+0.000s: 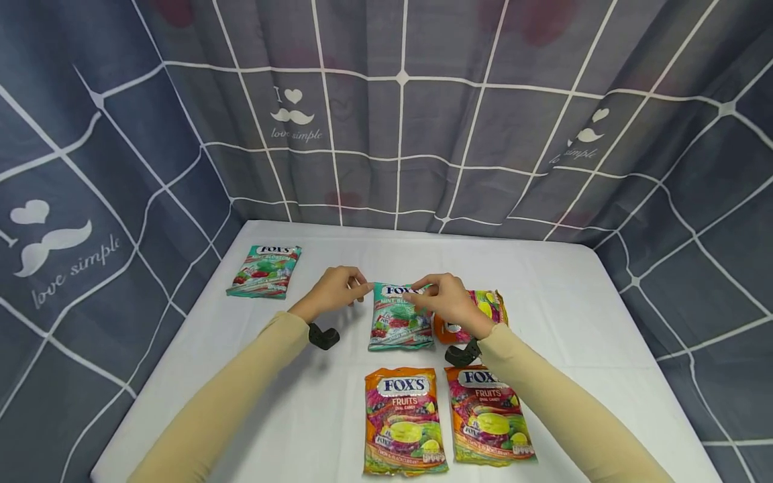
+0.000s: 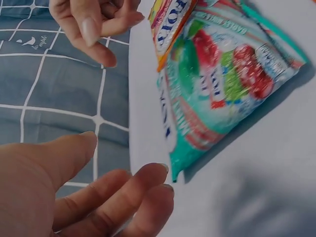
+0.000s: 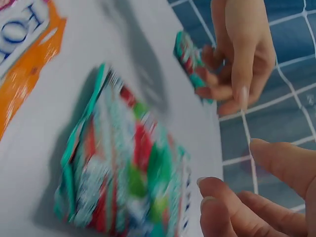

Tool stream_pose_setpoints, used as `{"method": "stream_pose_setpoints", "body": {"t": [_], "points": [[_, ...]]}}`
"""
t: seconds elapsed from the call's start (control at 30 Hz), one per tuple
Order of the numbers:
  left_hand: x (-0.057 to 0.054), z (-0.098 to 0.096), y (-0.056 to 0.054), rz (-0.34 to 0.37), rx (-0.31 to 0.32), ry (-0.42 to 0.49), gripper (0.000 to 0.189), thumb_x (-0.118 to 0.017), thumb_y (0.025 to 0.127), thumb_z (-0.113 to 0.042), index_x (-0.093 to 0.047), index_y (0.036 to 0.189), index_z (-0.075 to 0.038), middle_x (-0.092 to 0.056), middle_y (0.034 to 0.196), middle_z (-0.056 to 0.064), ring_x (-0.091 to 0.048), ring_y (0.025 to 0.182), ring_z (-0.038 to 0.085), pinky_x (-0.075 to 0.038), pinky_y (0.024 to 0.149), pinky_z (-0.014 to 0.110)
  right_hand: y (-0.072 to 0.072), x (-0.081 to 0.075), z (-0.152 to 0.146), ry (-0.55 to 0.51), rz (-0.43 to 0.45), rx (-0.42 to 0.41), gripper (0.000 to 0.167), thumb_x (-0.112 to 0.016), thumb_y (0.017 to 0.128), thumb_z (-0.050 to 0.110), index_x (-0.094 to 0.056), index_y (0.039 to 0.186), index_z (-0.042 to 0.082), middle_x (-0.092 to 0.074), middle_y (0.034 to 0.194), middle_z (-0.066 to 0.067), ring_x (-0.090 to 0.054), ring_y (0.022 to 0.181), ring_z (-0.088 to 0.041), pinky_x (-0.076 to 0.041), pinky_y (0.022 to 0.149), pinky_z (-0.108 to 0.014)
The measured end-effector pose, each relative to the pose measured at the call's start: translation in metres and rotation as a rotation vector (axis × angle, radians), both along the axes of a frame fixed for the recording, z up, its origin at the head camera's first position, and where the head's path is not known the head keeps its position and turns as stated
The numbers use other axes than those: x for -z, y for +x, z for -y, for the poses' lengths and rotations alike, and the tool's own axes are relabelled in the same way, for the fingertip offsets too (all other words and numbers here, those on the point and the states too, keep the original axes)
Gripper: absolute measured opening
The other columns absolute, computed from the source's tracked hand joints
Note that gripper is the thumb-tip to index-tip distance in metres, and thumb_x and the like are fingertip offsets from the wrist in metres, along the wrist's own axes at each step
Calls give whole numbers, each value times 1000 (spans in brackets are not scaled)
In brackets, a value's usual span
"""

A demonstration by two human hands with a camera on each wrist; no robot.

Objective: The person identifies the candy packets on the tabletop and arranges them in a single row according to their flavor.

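Note:
A green Fox's mint candy bag (image 1: 401, 320) lies face up on the white table in the middle of the head view. Beside its upper left corner is my left hand (image 1: 338, 290), thumb and fingers parted with nothing between them. In the left wrist view, a small gap shows between those fingertips (image 2: 157, 174) and the green bag (image 2: 222, 74). My right hand (image 1: 449, 302) hovers over the bag's upper right part. Its thumb and fingers (image 3: 222, 207) are also apart and hold nothing. An orange Fox's fruits bag (image 1: 492, 305) is partly hidden behind my right hand and wrist.
Two more orange fruits candy bags, one (image 1: 406, 422) at the near middle and one (image 1: 489, 416) beside my right forearm, lie face up. Another green mint bag (image 1: 264, 272) is at the far left. A grey checked curtain (image 1: 362, 134) encloses the table (image 1: 555, 288).

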State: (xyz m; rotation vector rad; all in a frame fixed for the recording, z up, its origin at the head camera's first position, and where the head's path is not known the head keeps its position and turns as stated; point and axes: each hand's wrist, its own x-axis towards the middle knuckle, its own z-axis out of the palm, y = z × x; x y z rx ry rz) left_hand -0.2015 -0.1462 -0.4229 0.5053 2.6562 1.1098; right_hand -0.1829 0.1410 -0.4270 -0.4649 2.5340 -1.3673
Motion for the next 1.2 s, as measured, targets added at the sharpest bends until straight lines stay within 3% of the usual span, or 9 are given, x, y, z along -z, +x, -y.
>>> {"method": "stream_pose_setpoints", "body": {"t": [0.07,0.2,0.4,0.63,0.83,1.2], "points": [[6,-2,2,28,7,-2,27,-69,111,-27,-72,112,0,-78,90,16,-73,78,43,-52,68,34,-1,7,-8,17,2,16,45,-79,104,32,-73,131,-3,-78,84,-18,-67,68,-44,-45,52,-31],[18,-7,5,74,10,-8,27,-70,111,-27,-71,113,0,-77,89,17,-73,74,39,-51,65,31,0,17,-19,43,43,42,43,-79,105,32,-74,129,-3,-74,75,-20,-62,53,-37,-46,47,-31],[31,-14,8,154,-4,-38,30,-71,110,-30,-69,111,0,-73,82,14,-66,59,27,-55,53,32,5,22,-24,92,57,52,36,-74,108,19,-73,124,-13,-71,65,-14,-65,46,-29,-60,52,-45],[46,-18,13,215,-73,-23,33,-71,110,-34,-68,105,-1,-71,77,10,-59,53,18,-53,52,30,9,28,-19,108,64,22,32,-72,109,12,-73,117,-18,-73,67,-15,-66,44,-23,-57,46,-35],[51,-24,16,215,-91,5,33,-71,110,-33,-70,101,-1,-68,70,9,-55,50,15,-50,50,27,9,37,-16,101,73,-1,26,-73,108,12,-78,101,-12,-69,60,-12,-68,45,-30,-57,45,-38],[57,-32,17,164,-98,40,25,-75,107,-23,-68,99,0,-68,68,7,-59,51,17,-47,54,26,5,50,-10,109,66,67,26,-79,104,13,-74,107,-13,-65,52,-10,-61,38,-19,-51,42,-31]]}}
